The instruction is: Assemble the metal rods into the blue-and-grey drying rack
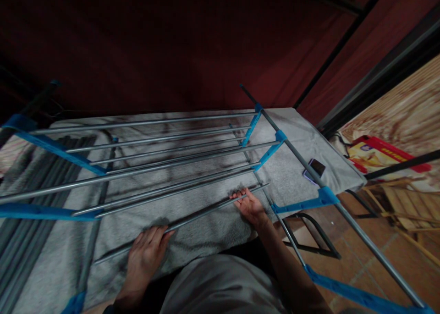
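A loose grey metal tube lies at a slant before me, low over the grey cloth. My left hand is closed over it from above, toward its left end. Nearer the right end, my right hand has its palm turned up and its fingers curled around the tube. Beyond both hands stands a partly built rack of metal tubes joined by blue plastic brackets. One blue bracket on the right carries no crossbars, and its slanted side pole runs past my right arm.
Several more grey tubes lie bundled at the left on the cloth-covered table. A phone rests under the right pole. At the right are a red and yellow box, a wooden chair and tiled floor. A dark red curtain hangs behind.
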`<state>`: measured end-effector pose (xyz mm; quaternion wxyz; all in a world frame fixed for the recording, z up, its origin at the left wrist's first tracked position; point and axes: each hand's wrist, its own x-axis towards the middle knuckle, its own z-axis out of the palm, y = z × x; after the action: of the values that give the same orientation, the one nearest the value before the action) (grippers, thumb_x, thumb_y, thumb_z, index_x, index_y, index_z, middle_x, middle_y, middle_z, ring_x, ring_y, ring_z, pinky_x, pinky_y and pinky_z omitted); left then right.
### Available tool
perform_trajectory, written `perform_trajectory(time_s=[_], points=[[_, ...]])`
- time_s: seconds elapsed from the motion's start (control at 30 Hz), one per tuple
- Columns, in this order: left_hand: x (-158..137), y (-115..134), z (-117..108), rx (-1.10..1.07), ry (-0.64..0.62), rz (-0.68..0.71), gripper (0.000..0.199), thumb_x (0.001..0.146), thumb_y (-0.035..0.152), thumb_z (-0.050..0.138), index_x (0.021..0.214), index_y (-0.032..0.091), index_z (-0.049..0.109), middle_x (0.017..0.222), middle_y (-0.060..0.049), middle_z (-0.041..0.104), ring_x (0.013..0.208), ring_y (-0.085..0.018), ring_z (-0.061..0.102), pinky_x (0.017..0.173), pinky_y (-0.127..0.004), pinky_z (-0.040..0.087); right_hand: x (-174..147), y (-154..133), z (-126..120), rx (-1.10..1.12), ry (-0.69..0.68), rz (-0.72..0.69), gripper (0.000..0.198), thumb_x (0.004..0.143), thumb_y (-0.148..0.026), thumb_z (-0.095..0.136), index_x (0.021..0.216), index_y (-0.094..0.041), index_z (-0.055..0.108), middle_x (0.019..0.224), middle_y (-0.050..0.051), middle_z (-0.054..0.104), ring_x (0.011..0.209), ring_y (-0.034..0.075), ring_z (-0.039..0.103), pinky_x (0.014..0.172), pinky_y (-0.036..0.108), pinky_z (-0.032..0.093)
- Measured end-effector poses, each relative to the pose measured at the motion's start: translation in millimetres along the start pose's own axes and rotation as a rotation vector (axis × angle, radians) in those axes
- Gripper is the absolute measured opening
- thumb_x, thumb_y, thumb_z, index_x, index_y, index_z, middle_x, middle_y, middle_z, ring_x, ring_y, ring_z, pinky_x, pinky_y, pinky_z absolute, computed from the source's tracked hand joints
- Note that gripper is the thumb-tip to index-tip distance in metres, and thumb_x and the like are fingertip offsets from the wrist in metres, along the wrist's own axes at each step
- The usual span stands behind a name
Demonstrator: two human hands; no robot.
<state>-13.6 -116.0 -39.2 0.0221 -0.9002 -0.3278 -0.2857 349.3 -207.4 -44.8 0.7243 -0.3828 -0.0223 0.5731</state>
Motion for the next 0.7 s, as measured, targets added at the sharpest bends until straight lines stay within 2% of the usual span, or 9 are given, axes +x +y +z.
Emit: perform_trajectory(time_s=[0.17, 0.4, 0.7], points=[[-0.7, 0.0, -0.1, -0.026, -0.026, -0.013, 0.027, 0.105, 0.043, 0.053, 0.111, 0.021, 0.066, 0.095, -0.007, 0.077, 0.084, -0.027, 0.072, 0.08, -0.04, 0.053, -0.3, 0.2, 0.5, 0.012, 0.015, -0.015, 0.015, 0.096, -0.034, 0.063, 0.082, -0.028, 0.062, 0.082, -0.001, 0.069, 0.094, 0.019, 0.071, 0.115, 0.044, 0.052], [-4.9, -5.7, 0.8, 0.069, 0.038, -0.072, 0.017, 0.105, 0.032, 0.052, 0.106, 0.021, 0.065, 0.088, -0.006, 0.074, 0.084, -0.026, 0.071, 0.08, -0.039, 0.048, 3.2, 0.1, -3.9, 0.036, 0.025, -0.017, 0.017, 0.089, -0.039, 0.072, 0.08, -0.028, 0.063, 0.081, -0.001, 0.068, 0.093, 0.018, 0.071, 0.115, 0.045, 0.052], [0.2, -3.3, -3.5, 0.018, 0.058, 0.028, 0.014, 0.106, 0.03, 0.052, 0.107, 0.021, 0.063, 0.088, -0.004, 0.073, 0.08, -0.021, 0.07, 0.078, -0.034, 0.05, 1.8, -0.7, -1.0, 0.11, 0.024, -0.025, 0.015, 0.091, -0.033, 0.072, 0.079, -0.028, 0.063, 0.082, -0.001, 0.067, 0.088, 0.017, 0.07, 0.101, 0.04, 0.062]])
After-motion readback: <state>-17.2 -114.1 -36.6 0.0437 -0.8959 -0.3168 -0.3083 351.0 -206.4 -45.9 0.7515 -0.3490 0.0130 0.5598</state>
